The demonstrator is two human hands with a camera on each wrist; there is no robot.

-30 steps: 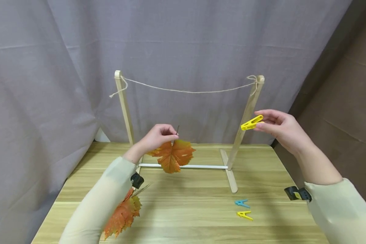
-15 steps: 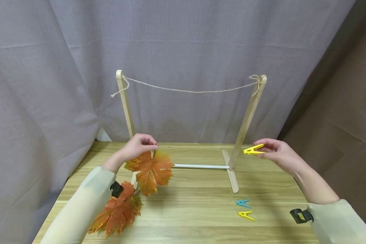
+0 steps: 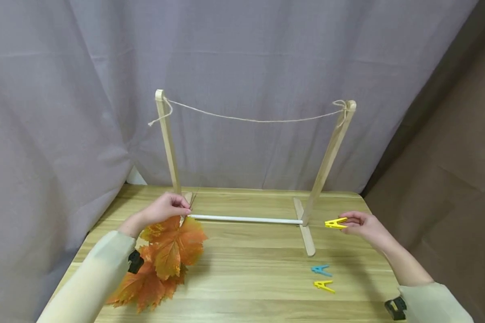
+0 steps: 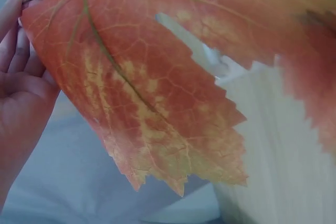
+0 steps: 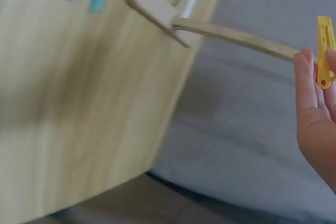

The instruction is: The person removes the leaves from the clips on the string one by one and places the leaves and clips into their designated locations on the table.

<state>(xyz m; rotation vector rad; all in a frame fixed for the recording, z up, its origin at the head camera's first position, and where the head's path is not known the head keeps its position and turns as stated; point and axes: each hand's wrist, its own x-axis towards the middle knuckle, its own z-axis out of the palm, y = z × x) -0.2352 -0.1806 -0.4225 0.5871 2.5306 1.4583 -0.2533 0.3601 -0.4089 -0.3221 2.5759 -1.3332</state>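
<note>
An orange-and-yellow artificial maple leaf (image 3: 178, 246) hangs by its stem from my left hand (image 3: 164, 210), pinched between thumb and fingers. The left wrist view shows the same leaf (image 4: 142, 93) close up, its stem at the fingertips. Beneath it, more orange leaves (image 3: 139, 287) lie on the table, partly covered by the held leaf and the sleeve. Off to the right, my right hand (image 3: 365, 228) pinches a yellow clothespin (image 3: 335, 223) above the table; this clothespin (image 5: 324, 51) also shows at the edge of the right wrist view.
A wooden stand with a left post (image 3: 169, 148), a right post (image 3: 327, 161) and a white crossbar (image 3: 246, 219) stands at the back. A sagging string (image 3: 246, 120) joins the post tops. A blue clothespin (image 3: 320, 269) and another yellow clothespin (image 3: 324, 286) lie on the table (image 3: 250, 278).
My left hand has moved left and down with the leaf, which now overlaps the leaves on the table. My right hand has lowered with the yellow clothespin.
</note>
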